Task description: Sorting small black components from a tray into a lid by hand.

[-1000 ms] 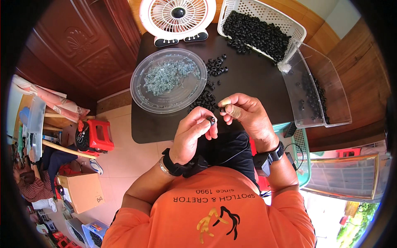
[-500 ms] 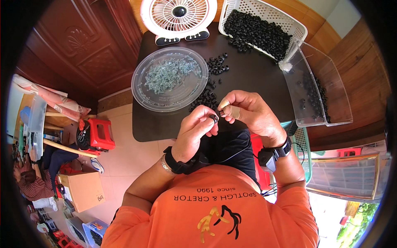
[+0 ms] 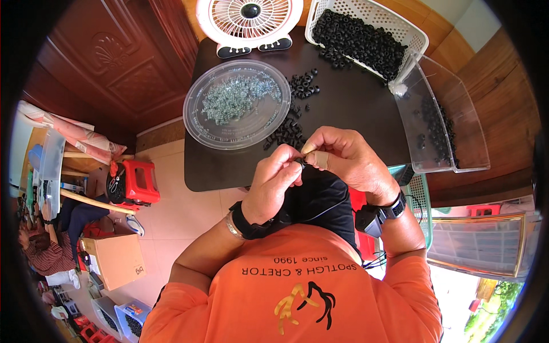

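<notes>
A small black ring-shaped part (image 3: 301, 162) is pinched between the thumb and fingers of my left hand (image 3: 266, 188). My right hand (image 3: 354, 163) meets it there, thumb and index finger pressed together against the part. Whatever those right fingers hold is too small and covered to make out. Tan tape wraps my right thumb, and the index fingertip has a yellowish covering. Just beyond my hands, loose black parts (image 3: 286, 135) lie on the dark table (image 3: 354, 108). To their left sits a round clear plastic tray (image 3: 229, 143) with many tiny bluish-grey pieces (image 3: 234, 100).
A white fan (image 3: 249, 23) stands at the back. Right of it, a white perforated basket (image 3: 413, 41) holds a heap of black parts. A clear open bin (image 3: 420, 154) at the right holds more. Far left are a red stool (image 3: 140, 182), a carton (image 3: 117, 260) and another person (image 3: 51, 257).
My right fingertips have moved in to the black part in my left hand, closing the small gap between them. The table and its things sit slightly higher in view.
</notes>
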`<state>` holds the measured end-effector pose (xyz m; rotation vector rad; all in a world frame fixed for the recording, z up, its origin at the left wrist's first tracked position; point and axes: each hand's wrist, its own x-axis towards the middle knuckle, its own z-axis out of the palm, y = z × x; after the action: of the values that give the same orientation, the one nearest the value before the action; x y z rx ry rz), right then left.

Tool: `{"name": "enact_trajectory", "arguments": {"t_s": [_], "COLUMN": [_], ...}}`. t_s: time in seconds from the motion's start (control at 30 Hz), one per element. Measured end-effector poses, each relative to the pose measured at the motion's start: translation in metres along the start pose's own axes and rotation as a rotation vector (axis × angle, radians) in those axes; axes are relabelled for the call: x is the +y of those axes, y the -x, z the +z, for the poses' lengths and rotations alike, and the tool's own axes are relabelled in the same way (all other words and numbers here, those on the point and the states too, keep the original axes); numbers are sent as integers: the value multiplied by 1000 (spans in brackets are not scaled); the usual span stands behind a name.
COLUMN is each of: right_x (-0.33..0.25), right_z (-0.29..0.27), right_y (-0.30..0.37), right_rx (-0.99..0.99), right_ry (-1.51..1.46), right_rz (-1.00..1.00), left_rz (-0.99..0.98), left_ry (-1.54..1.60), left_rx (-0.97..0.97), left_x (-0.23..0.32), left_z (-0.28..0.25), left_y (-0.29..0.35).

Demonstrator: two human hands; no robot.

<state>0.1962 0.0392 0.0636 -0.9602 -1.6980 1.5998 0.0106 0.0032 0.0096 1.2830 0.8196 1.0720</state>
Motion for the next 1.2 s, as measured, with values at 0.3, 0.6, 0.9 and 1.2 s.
{"name": "enact_trajectory", "arguments": {"t_s": [0.3,0.6,0.9,1.2], "right_x": [10,21,37,31], "right_z": [0,20,30,12], "right_y": [1,10,17,23], "right_rx": [59,412,533,444], "right_ry": [-68,433,617,579], "right_rz": [-36,-338,-560,-591], "left_rz": [9,-63,-65,-65], "left_ry": [-20,227,346,354], "left_rx": [21,113,188,18], "left_x": [0,1,7,5], "left_z": [3,19,34,30], "left_y": [0,-5,-8,-8]}}
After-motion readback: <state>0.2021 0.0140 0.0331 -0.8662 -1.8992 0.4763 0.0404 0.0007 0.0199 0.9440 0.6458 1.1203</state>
